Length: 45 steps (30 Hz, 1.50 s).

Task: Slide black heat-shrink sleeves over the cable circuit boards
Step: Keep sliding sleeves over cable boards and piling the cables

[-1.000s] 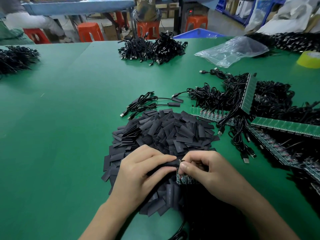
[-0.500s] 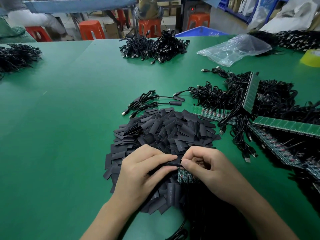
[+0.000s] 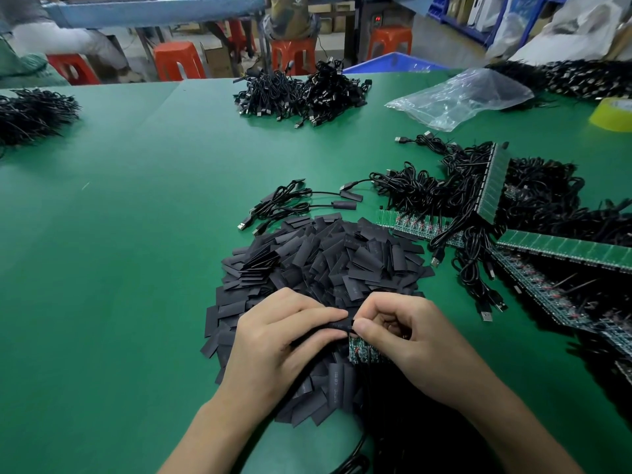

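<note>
Green table [image 3: 136, 268]: broad bare cloth lies left of the work and toward the far middle. The right side is crowded with cable tangles [image 3: 427, 196] soldered to long green board panels [image 3: 564, 249].

Sleeve pile [image 3: 325, 261]: flat black pieces heaped in front of and under both hands. Several carry pale print, too small to read.

Far cable heap [image 3: 301, 94] sits near the far edge, another heap [image 3: 30, 114] at far left, and a clear bag [image 3: 458, 97] and yellow tape roll [image 3: 614, 114] at far right. No label is legible on any of them.

Two sleeved cables [image 3: 290, 203] lie just beyond the pile.

Left hand [image 3: 273, 347]: forefinger and thumb pinch one sleeve [image 3: 337, 326] along its length, held level above the pile. Its faint lettering is unreadable.

Right hand [image 3: 420, 340]: fingers are tightly curled and the thumb tip is against the sleeve's right end. It grips the top of a small board strip [image 3: 362, 352] that hangs just below the sleeve mouth. How far a board has entered the sleeve cannot be told.
</note>
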### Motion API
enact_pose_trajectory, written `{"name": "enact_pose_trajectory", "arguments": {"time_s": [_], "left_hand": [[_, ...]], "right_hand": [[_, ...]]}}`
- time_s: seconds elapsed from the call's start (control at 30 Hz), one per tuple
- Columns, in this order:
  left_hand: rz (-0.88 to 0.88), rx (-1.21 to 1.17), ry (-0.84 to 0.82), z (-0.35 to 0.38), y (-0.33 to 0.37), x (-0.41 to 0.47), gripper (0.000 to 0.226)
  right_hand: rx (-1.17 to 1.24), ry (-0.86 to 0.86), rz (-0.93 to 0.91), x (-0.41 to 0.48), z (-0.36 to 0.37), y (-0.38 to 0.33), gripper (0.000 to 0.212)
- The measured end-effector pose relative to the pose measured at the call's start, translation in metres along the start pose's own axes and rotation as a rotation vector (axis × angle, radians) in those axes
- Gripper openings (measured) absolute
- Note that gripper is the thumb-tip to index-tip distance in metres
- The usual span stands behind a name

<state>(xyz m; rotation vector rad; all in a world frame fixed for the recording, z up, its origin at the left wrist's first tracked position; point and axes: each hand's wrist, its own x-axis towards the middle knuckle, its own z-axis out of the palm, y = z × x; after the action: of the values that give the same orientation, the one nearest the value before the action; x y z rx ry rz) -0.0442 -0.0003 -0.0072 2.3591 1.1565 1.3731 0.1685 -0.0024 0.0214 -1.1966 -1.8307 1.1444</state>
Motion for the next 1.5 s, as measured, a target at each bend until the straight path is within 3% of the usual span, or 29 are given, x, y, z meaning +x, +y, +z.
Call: {"name": "enact_pose_trajectory", "arguments": {"time_s": [0.5,0.73,1.17,1.33,1.5], "left_hand": [[-0.102,-0.095,-0.078,0.0015,0.0011,0.0027,0.021],[-0.042,-0.05,-0.074,0.0,0.001,0.0022,0.019],[-0.009,-0.061,-0.052,-0.0008,-0.0015,0.0021,0.019],[-0.149,-0.027,0.078,-0.0062,0.0,0.0022,0.028],[-0.209,-0.061,0.163,-0.0045,0.0048,0.0018,0.02]], "right_hand": [[-0.094,0.107,-0.063,0.0,0.002,0.0005,0.022],[-0.23,0.188,-0.098,-0.0003,0.0011,0.0023,0.005],[-0.049,0.191,-0.055,0.0001,0.0015,-0.0024,0.018],[0.032,0.251,-0.036,0.0018,-0.0024,0.0015,0.018],[0.134,0.231,-0.032,0.0017,-0.0026,0.0037,0.011]]}}
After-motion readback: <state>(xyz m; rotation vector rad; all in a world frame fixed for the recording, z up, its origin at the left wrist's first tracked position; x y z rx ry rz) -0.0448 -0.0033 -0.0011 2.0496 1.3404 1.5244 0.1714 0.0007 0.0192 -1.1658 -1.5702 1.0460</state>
